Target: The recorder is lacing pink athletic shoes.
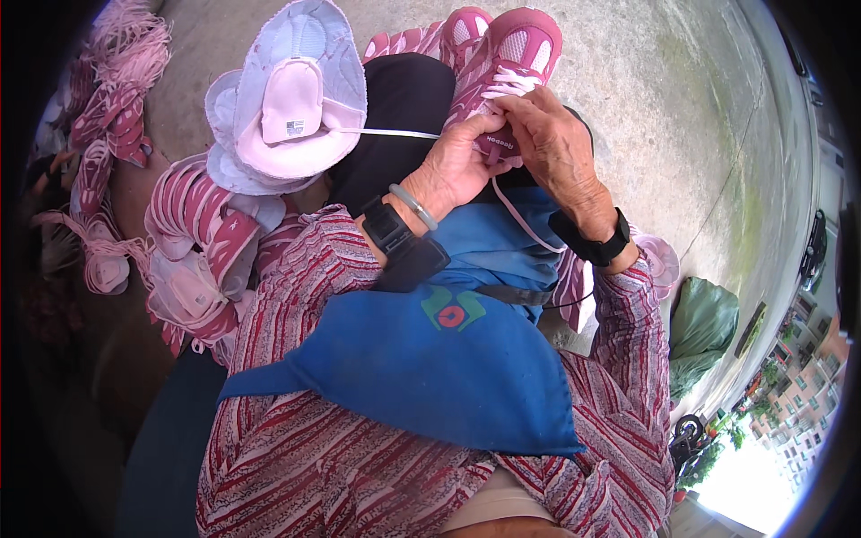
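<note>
A pink shoe upper (531, 49) with white mesh at the toe lies across my lap, toe pointing away from me. Pale pink shoelace (513, 82) crosses over its throat. My left hand (446, 172) is closed on the upper's dark pink tongue (496, 143), thumb on top. From the right, my right hand (558, 148) bends over the same spot, its fingers pinched together at the lace; its fingertips are partly hidden. One lace end runs left from my left hand toward a stack of pale blue and pink uppers (345, 63). Another strand loops down beneath my right wrist.
More nested pink uppers (184, 211) pile up at my left. Farther left are bundled uppers with loose laces (130, 54), and another person's hand (61, 161). Another pink upper (464, 31) lies beyond mine. A dark green cover (704, 327) is on the right, on concrete floor (664, 117).
</note>
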### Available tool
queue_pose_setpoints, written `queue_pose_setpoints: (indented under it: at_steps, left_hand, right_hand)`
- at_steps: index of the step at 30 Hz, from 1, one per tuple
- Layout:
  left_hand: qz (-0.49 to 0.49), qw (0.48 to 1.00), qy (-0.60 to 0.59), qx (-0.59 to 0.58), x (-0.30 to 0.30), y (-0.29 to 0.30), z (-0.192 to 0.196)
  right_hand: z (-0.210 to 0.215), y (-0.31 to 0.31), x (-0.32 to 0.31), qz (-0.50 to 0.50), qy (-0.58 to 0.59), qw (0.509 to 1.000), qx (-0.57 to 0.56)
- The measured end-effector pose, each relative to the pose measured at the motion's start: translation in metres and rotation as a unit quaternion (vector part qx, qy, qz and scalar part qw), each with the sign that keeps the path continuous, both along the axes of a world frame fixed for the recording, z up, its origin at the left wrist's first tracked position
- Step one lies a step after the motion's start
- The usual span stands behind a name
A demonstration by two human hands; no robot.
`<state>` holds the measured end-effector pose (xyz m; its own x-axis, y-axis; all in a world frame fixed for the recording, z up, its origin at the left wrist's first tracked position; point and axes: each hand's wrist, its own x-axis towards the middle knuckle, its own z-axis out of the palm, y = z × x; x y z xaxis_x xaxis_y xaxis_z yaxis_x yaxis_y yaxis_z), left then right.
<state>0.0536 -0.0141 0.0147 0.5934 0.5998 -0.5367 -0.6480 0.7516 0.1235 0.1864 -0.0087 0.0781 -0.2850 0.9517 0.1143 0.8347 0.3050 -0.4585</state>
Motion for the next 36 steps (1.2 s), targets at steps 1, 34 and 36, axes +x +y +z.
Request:
queue_pose_setpoints:
  at_steps: [1, 34, 36]
  left_hand:
    - [0.005, 1.0, -0.012, 0.002, -0.003, 0.0, -0.001]
    - [-0.012, 0.932, 0.165, 0.322, -0.053, -0.02, 0.039]
    - [0.114, 0.956, 0.083, 0.256, -0.065, -0.024, 0.051]
  right_hand:
    - [0.0, 0.003, -0.001, 0.002, 0.001, 1.0, -0.001]
    - [0.092, 0.005, -0.118, 0.074, 0.512, 0.761, -0.391]
    - [0.095, -0.01, -0.147, 0.14, 0.537, 0.703, -0.444]
